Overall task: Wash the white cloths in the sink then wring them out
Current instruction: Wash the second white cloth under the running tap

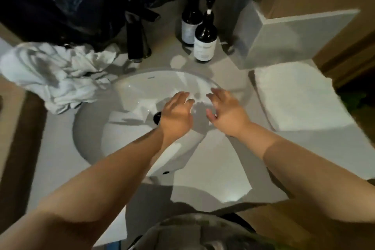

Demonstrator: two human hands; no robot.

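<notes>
Cloths [50, 75] heaped left of the sink [129, 91], bottles [205, 40] behind it, faucet [137, 34] between them

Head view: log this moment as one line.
left hand open above sink | right hand open above sink | white cloths heaped on counter beside sink

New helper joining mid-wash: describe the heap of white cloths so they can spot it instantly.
Start at the round white sink in the middle and look just left of it, below the black plastic bag: the heap of white cloths lies there. Unlike the white towel right of the sink, folded flat, it is crumpled.
</notes>
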